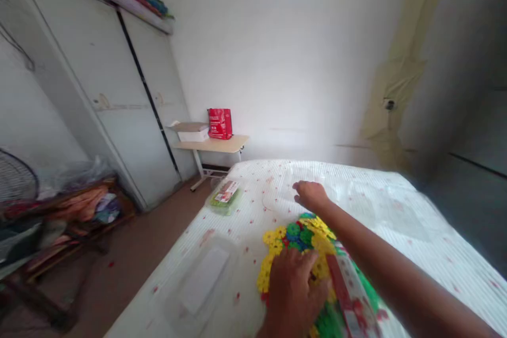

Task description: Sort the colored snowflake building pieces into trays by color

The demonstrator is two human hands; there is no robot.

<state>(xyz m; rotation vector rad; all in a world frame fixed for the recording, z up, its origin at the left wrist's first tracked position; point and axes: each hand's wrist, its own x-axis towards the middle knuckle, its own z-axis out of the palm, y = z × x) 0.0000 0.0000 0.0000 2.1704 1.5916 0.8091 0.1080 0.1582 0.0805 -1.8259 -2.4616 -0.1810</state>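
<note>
A heap of flower-shaped plastic building discs (273, 243) in yellow, green, blue and red lies on the bed in front of me. My left hand (293, 288) is over the near part of the heap, thumb and fingers apart; whether it touches any discs is hard to tell. My right hand (312, 195) reaches beyond the heap, with a small gap between its fingertips and nothing visible in them. Just behind it is a clear plastic container (295, 175). A red and white printed card sleeve (352, 296) rests on the right side of the heap, partly under my right forearm.
More clear plastic containers (400, 214) stand on the right of the bed (253, 211). A clear box (225, 198) with green contents sits near the left edge, and a clear tray (204, 280) lies closer. Beyond is a small table (233, 143) with a red bag (220, 123).
</note>
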